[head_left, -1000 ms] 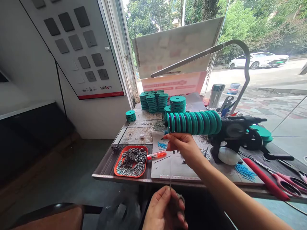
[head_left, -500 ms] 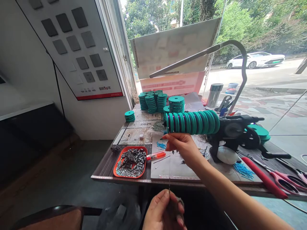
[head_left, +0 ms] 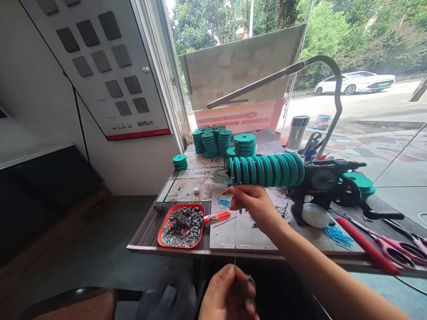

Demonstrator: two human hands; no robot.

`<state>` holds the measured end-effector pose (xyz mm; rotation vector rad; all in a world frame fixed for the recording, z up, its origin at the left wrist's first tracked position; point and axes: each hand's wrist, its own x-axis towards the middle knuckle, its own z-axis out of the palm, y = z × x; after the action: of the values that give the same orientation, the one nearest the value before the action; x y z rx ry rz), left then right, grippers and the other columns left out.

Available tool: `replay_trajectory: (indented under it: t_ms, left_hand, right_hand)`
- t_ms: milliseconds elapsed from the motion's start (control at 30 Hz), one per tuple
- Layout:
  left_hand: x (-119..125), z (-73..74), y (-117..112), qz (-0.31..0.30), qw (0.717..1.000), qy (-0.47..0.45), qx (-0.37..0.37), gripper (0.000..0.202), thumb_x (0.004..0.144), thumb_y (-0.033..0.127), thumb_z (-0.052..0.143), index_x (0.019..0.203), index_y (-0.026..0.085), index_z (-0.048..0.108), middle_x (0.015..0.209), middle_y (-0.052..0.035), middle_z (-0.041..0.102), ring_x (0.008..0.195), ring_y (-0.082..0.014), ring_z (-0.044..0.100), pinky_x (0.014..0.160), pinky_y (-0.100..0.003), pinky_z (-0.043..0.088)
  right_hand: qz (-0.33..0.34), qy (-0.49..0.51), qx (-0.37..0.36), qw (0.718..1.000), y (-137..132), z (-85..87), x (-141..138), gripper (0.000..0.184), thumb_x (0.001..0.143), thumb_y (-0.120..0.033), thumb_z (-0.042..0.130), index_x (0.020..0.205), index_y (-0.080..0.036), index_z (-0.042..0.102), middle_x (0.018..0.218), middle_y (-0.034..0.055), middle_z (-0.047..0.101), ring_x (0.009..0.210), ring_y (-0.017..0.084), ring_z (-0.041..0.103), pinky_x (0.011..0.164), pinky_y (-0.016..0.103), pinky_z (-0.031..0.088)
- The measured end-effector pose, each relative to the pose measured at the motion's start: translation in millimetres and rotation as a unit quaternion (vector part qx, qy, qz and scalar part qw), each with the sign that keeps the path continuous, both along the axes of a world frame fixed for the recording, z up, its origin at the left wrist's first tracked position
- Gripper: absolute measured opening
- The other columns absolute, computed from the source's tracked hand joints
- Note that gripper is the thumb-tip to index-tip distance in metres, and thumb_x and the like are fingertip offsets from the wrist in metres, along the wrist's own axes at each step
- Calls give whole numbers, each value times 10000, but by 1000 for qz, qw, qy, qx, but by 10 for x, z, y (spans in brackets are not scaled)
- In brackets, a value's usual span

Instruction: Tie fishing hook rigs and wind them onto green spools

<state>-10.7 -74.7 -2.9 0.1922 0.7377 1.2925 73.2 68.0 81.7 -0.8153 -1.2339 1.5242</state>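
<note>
My right hand [head_left: 253, 205] is raised over the table just under a row of green spools [head_left: 267, 170] mounted on a black winding machine [head_left: 328, 182]. Its fingers pinch a thin line [head_left: 235, 240] that runs straight down to my left hand [head_left: 230, 293]. My left hand sits below the table's front edge, fingers closed on the lower end of that line, with a small dark piece beside the fingertips.
An orange tray [head_left: 165, 226] of small metal parts lies at the table's front left, a red-tipped pen [head_left: 217, 216] beside it. Stacks of green spools [head_left: 213, 142] stand at the back. Red-handled scissors [head_left: 396, 253] and blue strips [head_left: 336, 235] lie on the right. A chair [head_left: 66, 302] is at lower left.
Both hands keep their hold on the line. My left hand has sunk slightly lower; the view has shifted a little.
</note>
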Motion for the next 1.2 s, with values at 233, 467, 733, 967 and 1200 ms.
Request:
replay_trajectory:
  t_ms: [233, 467, 733, 967, 1200]
  left_hand:
    - [-17, 101, -27, -16, 1000, 7, -16, 311, 587, 411, 796, 623, 147, 635, 573, -21, 615, 393, -83, 496, 400, -206, 433]
    - [-18, 37, -3, -16, 998, 41, -34, 372, 557, 463, 794, 620, 148, 606, 576, -18, 600, 406, -93, 473, 422, -225, 400]
    - [-205, 459, 247, 121, 753, 634, 129, 326, 781, 325, 639, 1088, 217, 671, 1112, -79, 632, 1057, -233, 523, 891, -259, 338]
    - [-100, 673, 930, 97, 886, 409, 195, 296, 708, 348, 703, 906, 129, 695, 863, -82, 667, 782, -179, 560, 707, -251, 398]
    - [-10, 662, 964, 86, 938, 290, 171, 366, 643, 460, 729, 781, 134, 636, 684, -13, 594, 637, -109, 512, 612, -225, 421]
  right_hand:
    - [-10, -1, 15, 1000, 35, -77, -16, 376, 605, -495, 700, 724, -139, 712, 494, 16, 564, 490, 129, 525, 534, 260, 464]
    - [-12, -5, 16, 1000, 35, -76, -23, 401, 594, -517, 703, 723, -137, 712, 495, 18, 560, 495, 138, 531, 538, 270, 467]
    - [4, -11, 12, 1000, 34, -6, 13, 418, 560, -534, 720, 686, -136, 712, 558, 50, 613, 582, 160, 551, 614, 286, 445]
    - [12, 2, -2, 1000, 10, 55, 18, 361, 547, -491, 725, 616, -139, 681, 652, 67, 646, 616, 174, 565, 563, 271, 435]
    - [27, 9, -21, 999, -5, 50, 14, 381, 529, -483, 729, 614, -118, 659, 521, 15, 564, 428, 91, 415, 402, 222, 315]
